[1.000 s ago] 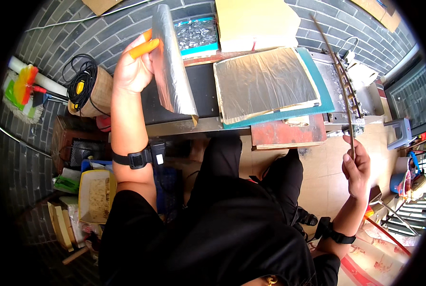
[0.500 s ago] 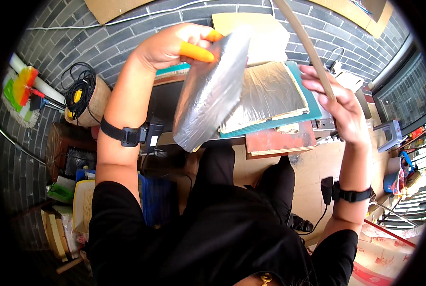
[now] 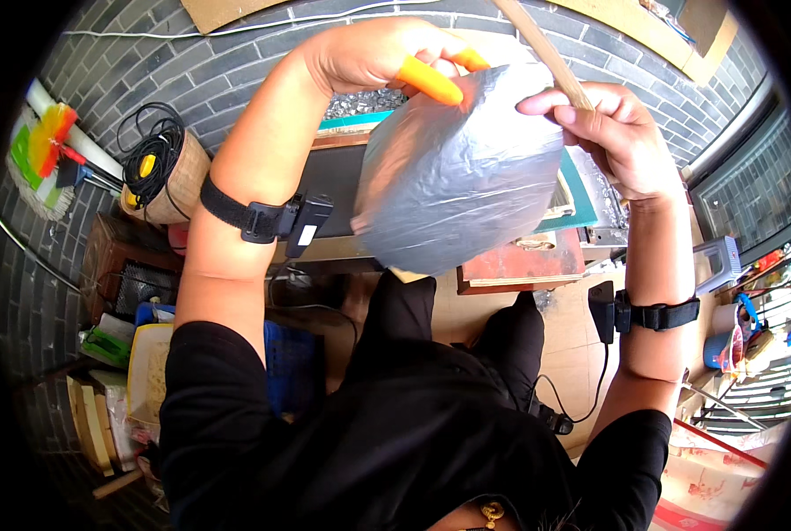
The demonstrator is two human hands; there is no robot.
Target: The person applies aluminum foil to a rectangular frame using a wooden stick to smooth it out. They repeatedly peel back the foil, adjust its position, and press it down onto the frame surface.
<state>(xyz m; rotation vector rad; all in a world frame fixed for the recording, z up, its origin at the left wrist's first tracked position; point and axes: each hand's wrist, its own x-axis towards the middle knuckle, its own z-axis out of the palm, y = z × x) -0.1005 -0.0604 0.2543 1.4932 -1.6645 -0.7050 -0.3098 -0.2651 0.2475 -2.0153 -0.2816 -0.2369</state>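
Observation:
My left hand [image 3: 369, 60], with orange finger covers on two fingers, pinches the upper edge of a silver foil sheet [image 3: 466, 186]. The sheet hangs over the bench, its surface creased and shiny. At its upper right corner is my right hand [image 3: 630, 146], closed around a long thin wooden strip [image 3: 537, 40] that slants up and to the left. The fingertips of that hand touch the foil's edge; whether they grip it too I cannot tell. Beneath the foil, a teal mat [image 3: 581, 177] shows at the right, with a paper stack's edge on it, mostly hidden.
A reddish-brown wooden board [image 3: 524, 265] juts from the bench's front edge. A grey brick wall [image 3: 218, 66] stands behind. To the left are a coiled black cable [image 3: 152, 155] on a tan container and a blue crate [image 3: 293, 367]; a grey plastic stool [image 3: 718, 264] is at the right.
The foil sheet has swung rightward and opened out, now covering the silvery stack on the mat. My left hand moved right and up; my right hand came in to the sheet's edge with the strip.

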